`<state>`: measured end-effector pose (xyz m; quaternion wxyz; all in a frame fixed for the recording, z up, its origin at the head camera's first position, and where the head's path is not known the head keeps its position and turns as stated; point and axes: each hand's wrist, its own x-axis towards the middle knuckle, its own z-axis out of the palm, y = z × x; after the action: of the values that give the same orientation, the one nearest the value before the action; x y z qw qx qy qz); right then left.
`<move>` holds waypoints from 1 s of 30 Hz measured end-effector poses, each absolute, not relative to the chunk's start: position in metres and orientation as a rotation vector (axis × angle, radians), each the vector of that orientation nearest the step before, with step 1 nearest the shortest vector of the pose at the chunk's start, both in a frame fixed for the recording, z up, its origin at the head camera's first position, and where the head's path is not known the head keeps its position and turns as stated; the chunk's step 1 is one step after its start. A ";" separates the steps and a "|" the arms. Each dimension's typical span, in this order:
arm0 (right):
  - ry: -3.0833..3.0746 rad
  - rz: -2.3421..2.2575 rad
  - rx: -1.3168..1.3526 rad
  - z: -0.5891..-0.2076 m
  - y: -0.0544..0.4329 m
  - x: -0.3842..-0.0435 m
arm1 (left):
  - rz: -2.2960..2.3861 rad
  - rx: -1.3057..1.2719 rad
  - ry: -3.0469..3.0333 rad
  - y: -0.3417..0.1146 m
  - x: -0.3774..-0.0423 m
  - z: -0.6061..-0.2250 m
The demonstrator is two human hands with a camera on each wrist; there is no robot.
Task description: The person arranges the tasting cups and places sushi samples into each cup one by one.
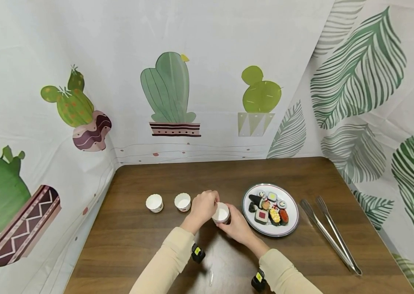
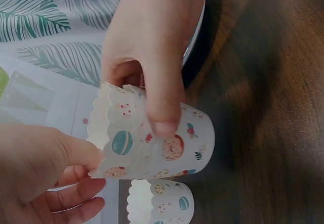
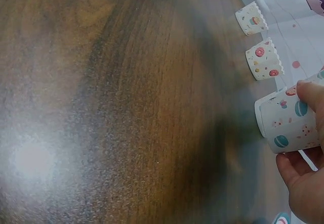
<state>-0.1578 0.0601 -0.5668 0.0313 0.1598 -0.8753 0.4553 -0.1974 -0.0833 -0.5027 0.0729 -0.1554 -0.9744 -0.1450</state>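
Observation:
A white paper baking cup (image 1: 221, 213) with a scalloped rim is between my two hands at the middle of the table. My left hand (image 1: 202, 207) pinches its rim from the left, thumb and forefinger together in the left wrist view. From the right, my right hand (image 1: 238, 226) grips the same cup, its thumb laid along the printed side. Coloured treats are printed on the cup's wall (image 2: 134, 145). Two similar paper cups, one at the far left (image 1: 154, 203) and another nearer my left hand (image 1: 183, 202), stand upright on the table.
Right of my hands, a white plate (image 1: 271, 234) with a dark rim bears several sushi pieces (image 1: 261, 216). Metal tongs (image 1: 333, 239) lie spread at the table's right side. Printed cloth (image 1: 214, 98) hangs behind the brown wooden table (image 1: 130, 241).

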 end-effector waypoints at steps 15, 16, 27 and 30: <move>-2.695 1.370 0.469 -0.575 0.064 -0.160 | -0.443 -0.499 -2.880 -0.080 -0.204 -0.486; -2.694 1.371 0.468 -0.575 0.065 -0.160 | -0.450 -0.504 -2.875 -0.080 -0.204 -0.485; -2.717 1.368 0.461 -0.578 0.066 -0.159 | -0.460 -0.494 -2.909 -0.077 -0.210 -0.473; -2.717 1.350 0.460 -0.578 0.067 -0.158 | -0.465 -0.485 -2.909 -0.077 -0.213 -0.472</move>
<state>-0.1583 0.0667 -0.5779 0.0364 0.1499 -0.8849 0.4396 -0.2129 -0.0772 -0.4717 0.0777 -0.1620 -0.9714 -0.1552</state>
